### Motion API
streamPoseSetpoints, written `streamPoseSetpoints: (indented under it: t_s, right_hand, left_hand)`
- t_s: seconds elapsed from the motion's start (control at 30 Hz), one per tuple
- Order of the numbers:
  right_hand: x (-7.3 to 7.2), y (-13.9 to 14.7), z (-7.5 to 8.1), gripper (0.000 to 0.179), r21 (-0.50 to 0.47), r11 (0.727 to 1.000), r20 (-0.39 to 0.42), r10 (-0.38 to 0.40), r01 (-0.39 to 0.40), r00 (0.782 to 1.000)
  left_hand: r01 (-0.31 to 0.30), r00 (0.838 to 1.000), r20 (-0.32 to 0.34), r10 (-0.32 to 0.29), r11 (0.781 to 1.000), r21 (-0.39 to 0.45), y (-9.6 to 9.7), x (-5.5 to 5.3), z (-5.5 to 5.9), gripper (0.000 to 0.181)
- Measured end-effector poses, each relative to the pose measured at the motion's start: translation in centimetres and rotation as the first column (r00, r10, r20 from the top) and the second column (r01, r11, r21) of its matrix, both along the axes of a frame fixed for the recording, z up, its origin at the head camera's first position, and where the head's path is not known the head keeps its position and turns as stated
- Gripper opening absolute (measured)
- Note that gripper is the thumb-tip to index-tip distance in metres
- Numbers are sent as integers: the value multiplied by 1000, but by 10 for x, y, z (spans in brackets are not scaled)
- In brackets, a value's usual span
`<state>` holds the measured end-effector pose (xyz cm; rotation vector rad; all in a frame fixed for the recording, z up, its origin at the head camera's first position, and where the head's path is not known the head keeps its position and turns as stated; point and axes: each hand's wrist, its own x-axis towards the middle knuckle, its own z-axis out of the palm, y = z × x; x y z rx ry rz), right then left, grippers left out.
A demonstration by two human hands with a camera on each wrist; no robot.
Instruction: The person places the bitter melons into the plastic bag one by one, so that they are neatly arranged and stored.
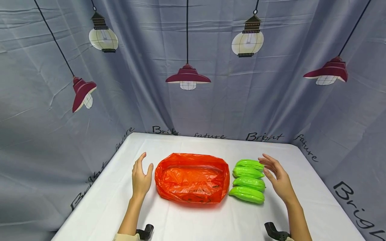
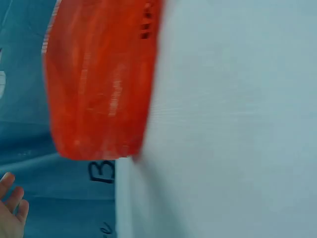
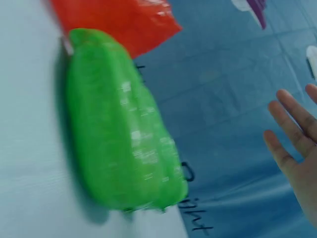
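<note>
An orange-red plastic bag point(image 1: 193, 177) sits on the white table with its mouth spread wide and facing up. To its right lie several glossy lime-green, ridged, long vegetables point(image 1: 247, 194) in a row, shaped like bitter melons. My left hand point(image 1: 141, 179) is held left of the bag, fingers extended and thumb apart, holding nothing. On the other side, my right hand point(image 1: 278, 180) hovers beside the vegetables with loosely bent, empty fingers. Its fingertips reach close to the farthest vegetable in the head view. The right wrist view shows the vegetables point(image 3: 119, 129) near, with the bag point(image 3: 114, 20) behind.
The white-covered table point(image 1: 193, 221) reaches back to a grey-blue curtain point(image 1: 193, 110) printed with lamps and lettering. Black wrist mounts point(image 1: 274, 231) show at both forearms.
</note>
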<state>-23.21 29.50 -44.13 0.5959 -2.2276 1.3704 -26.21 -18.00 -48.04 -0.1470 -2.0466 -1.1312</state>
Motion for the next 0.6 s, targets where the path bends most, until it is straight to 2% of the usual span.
streamPoseSetpoints:
  t_s: [0.27, 0.4, 0.47, 0.6]
  right_hand:
    - [3, 5, -35, 45, 13, 1000, 76, 10, -11, 997]
    - [2, 6, -47, 42, -4, 999, 114, 51, -51, 992]
    - [1, 6, -51, 41, -22, 997, 138, 78, -75, 987]
    - [3, 2, -53, 41, -33, 992, 169, 128, -124, 977]
  left_hand:
    - [72, 989, 128, -77, 996, 43, -1, 0, -29, 52]
    - [128, 975, 174, -139, 989, 71, -3, -3, -42, 53]
    - [164, 963, 199, -181, 981, 99, -4, -5, -48, 53]
    - [249, 929, 233, -288, 951, 183, 3, 6, -36, 53]
